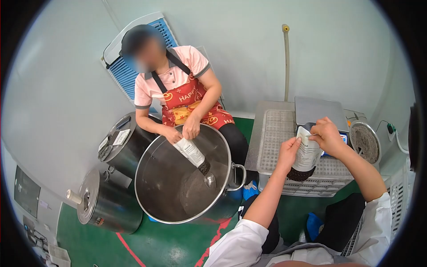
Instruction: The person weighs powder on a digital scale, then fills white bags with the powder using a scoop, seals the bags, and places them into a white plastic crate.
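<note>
A white printed pouch (306, 153) with a dark, see-through bottom hangs upright between my hands, in front of the scale. My left hand (289, 154) pinches its upper left edge. At the top right corner, the fingers of my right hand (327, 135) are closed on the same pouch. Dark contents show at its bottom. Behind it is a scale (321, 111) with a flat metal plate, standing on a grey plastic crate (272, 133). A metal bowl of grey powder (364, 138) sits to the right of my right hand.
Across from me a seated co-worker in a red apron (184, 100) holds a similar pouch (190, 151) over a large steel pot (147, 196). A clear scoop (210, 180) is in the pot. Lidded steel drums (111, 204) stand at the left.
</note>
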Demonstrator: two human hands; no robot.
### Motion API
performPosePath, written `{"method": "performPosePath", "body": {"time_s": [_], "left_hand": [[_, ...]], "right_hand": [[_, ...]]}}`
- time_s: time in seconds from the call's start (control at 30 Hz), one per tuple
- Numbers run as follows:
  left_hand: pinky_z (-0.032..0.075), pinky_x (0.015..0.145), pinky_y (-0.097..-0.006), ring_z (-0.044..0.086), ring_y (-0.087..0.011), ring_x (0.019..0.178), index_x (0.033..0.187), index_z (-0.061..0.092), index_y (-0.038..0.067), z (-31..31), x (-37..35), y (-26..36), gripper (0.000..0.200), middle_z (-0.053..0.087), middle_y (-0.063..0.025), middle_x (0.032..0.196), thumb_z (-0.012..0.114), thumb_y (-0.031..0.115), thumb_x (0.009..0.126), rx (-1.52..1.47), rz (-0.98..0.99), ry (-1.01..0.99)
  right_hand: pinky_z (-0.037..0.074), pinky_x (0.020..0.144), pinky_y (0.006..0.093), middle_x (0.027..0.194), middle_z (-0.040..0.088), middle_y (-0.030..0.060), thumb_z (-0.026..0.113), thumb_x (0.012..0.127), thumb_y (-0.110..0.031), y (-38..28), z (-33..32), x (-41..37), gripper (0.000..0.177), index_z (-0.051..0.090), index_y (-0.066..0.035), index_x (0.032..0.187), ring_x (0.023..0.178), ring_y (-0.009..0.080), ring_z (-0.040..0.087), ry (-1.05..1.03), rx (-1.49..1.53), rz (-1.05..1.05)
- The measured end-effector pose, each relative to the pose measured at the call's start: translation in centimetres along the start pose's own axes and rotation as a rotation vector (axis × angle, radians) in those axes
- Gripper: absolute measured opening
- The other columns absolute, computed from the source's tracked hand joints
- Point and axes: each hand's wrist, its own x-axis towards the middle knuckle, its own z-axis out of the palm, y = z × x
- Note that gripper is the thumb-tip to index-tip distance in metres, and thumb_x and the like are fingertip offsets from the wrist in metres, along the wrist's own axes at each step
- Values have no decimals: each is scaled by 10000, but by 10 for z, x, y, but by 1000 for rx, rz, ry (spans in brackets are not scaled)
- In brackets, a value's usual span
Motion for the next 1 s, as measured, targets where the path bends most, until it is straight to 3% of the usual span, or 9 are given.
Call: {"method": "performPosePath", "body": {"time_s": [0.23,0.37,0.47,0.6,0.7,0.77,0.8,0.9,1.0], "left_hand": [[409,614,-259,475,-60,672,837,619,-21,9,3,-16,259,603,10,717,525,195,944,159,78,136],[369,535,-341,434,-163,552,750,529,-24,16,-2,-6,274,496,-157,596,521,185,927,419,209,258],[360,516,-367,455,-230,526,734,509,-22,21,-8,10,282,477,-194,603,513,182,929,562,274,277],[385,542,-460,549,-420,649,812,571,13,18,-6,3,246,550,-230,667,484,209,932,679,334,315],[394,550,-461,545,-419,633,829,580,19,14,-3,1,224,557,-222,666,487,196,930,666,249,320],[402,555,-422,541,-369,611,810,574,0,13,-6,3,216,550,-226,672,495,165,924,632,302,379],[411,561,-382,537,-318,590,792,569,-18,11,-2,1,209,544,-231,678,503,134,919,589,346,439],[442,635,-318,532,-130,693,874,613,-33,0,3,-1,212,635,-115,741,510,145,929,397,359,438],[391,587,-291,442,-88,666,802,584,-19,-3,-1,9,258,522,-3,658,504,176,949,478,332,366]], "right_hand": [[417,687,390,711,545,105,709,705,-93,-2,2,-6,114,622,-33,747,760,301,509,-93,-30,152],[447,702,400,795,590,120,703,714,-85,-25,-18,3,132,635,-17,805,799,314,538,-143,96,278],[475,733,371,892,628,134,698,724,-80,-69,-53,14,202,653,-5,906,850,288,591,134,-14,-73],[489,769,326,976,649,100,686,764,-66,-81,-83,8,284,644,-11,1038,888,217,619,-241,780,3],[491,779,329,1004,647,64,677,788,-59,-31,-52,-5,280,638,-20,1063,918,214,611,-611,1359,-34],[482,802,347,1027,648,81,675,798,-79,10,-18,-8,268,638,-11,1054,946,226,607,-383,869,371],[482,802,347,1027,648,81,675,798,-79,16,-18,1,268,638,-11,1054,946,226,607,-386,867,386],[457,844,337,1012,651,74,622,849,-122,35,-51,-5,233,632,-2,1049,956,196,603,471,-314,133],[450,888,344,998,660,101,639,842,-157,-25,-106,1,241,644,-15,1036,968,233,603,20,657,275]]}}
